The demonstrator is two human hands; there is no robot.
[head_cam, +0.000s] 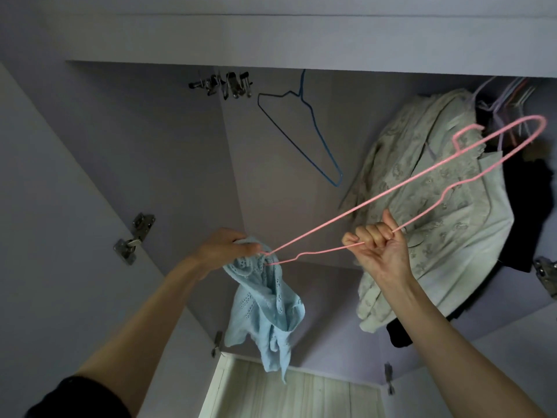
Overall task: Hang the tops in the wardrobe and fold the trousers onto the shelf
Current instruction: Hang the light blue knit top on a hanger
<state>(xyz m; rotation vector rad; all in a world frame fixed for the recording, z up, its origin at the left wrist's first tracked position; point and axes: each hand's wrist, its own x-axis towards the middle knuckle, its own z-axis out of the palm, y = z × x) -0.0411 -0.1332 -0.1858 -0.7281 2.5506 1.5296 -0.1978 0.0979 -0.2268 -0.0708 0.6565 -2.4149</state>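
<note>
Right hand (378,247): fingers curled tight round the lower wire of a pink hanger (401,200), raised inside the wardrobe (150,131). Left hand (224,247): pinching the gathered edge of a pale blue knit top (265,309) at the hanger's near end, where the wire enters the fabric; the rest of the top hangs loose below the hand. Hanger's far end reaches up and right, in front of a cream patterned garment (428,212) hanging at right, with dark clothing (524,212) behind it and a cluster of pale hangers (509,98) above. Centre: one bare blue wire hanger (301,131) hanging alone, open room on both sides of it. Left of that: a bunch of metal clips (226,84) near the top. Left door edge carries a metal hinge (132,238); another hinge (545,273) at right edge. Pale wooden panel (286,393) below.
</note>
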